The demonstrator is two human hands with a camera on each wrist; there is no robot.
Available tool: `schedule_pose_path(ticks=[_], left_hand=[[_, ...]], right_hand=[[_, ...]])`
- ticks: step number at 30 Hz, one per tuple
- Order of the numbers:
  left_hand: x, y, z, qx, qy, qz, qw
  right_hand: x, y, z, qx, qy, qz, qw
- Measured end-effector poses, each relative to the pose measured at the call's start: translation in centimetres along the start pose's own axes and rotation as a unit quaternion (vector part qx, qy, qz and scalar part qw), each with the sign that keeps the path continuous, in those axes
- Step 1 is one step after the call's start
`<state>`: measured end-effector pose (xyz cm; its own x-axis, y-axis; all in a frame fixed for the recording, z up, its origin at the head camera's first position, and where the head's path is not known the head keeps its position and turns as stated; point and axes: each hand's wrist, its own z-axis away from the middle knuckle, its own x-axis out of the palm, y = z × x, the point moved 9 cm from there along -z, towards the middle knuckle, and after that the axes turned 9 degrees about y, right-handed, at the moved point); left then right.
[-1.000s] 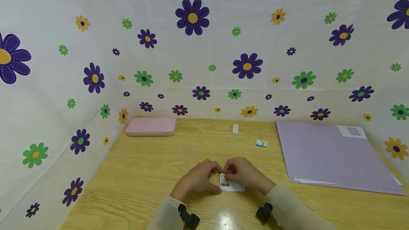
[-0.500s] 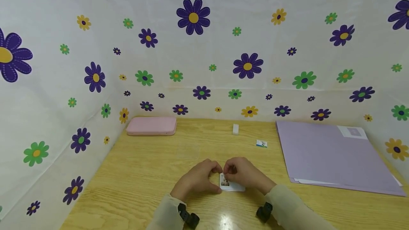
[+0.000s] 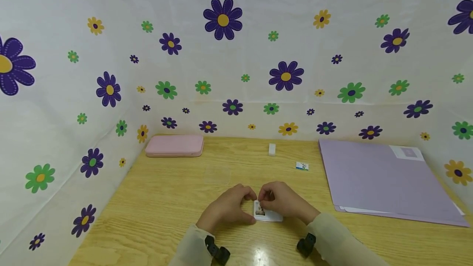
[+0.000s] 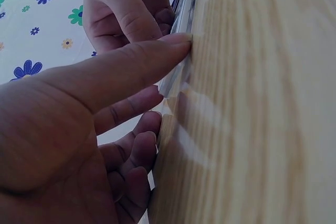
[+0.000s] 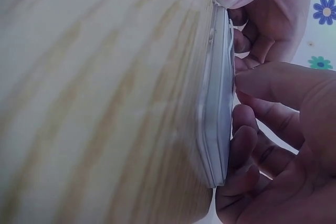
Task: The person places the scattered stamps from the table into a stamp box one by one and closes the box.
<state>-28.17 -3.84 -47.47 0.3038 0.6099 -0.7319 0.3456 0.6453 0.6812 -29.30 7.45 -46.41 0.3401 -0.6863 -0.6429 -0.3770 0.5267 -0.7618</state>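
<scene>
White case [image 3: 274,216] flat on table [image 3: 155,221], between both hands; small picture [image 3: 260,211] at its left end; left hand [image 3: 230,206] holds that end, thumb and forefinger spread to its corners; right hand [image 3: 285,202] curled, thumb and forefinger drawn together over picture; cannot tell whether they pinch it.

You work in a screened-off desk nook, its wood-grain tabletop [image 3: 162,204] walled by flower-print sheeting [image 3: 251,54] and set with a pink case [image 3: 175,146] and lilac folder [image 3: 384,182]; home or studio, unclear.
</scene>
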Motion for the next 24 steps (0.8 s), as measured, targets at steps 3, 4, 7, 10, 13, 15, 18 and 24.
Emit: schedule_pose_path(ticks=[3,4,7,10,13,15,18,24], left_hand=[[0.0,-0.1,0.0,0.002,0.001,0.001,1.0],[0.1,-0.1,0.0,0.002,0.002,0.001,1.0],[0.1,-0.2,0.0,0.003,0.002,0.003,1.0],[0.1,-0.2,0.0,0.003,0.0,0.004,1.0],[0.2,-0.1,0.1,0.001,-0.002,0.001,1.0],[0.2,0.0,0.1,-0.002,-0.003,0.0,1.0],[0.1,0.0,0.1,-0.008,-0.003,-0.002,1.0],[0.0,0.0,0.2,-0.007,-0.004,0.002,1.0]], right_hand=[[0.1,0.0,-0.1,-0.004,0.001,0.005,1.0],[0.1,0.0,-0.1,-0.005,0.002,0.006,1.0],[0.1,0.1,-0.1,-0.006,0.003,0.011,1.0],[0.0,0.1,0.0,-0.002,0.004,0.005,1.0],[-0.4,0.5,0.1,0.01,0.009,-0.011,1.0],[-0.7,0.8,0.2,0.022,0.012,-0.026,0.999],[-1.3,1.2,0.2,0.03,0.017,-0.041,0.999],[-2.6,1.1,0.3,0.032,0.03,-0.056,0.997]])
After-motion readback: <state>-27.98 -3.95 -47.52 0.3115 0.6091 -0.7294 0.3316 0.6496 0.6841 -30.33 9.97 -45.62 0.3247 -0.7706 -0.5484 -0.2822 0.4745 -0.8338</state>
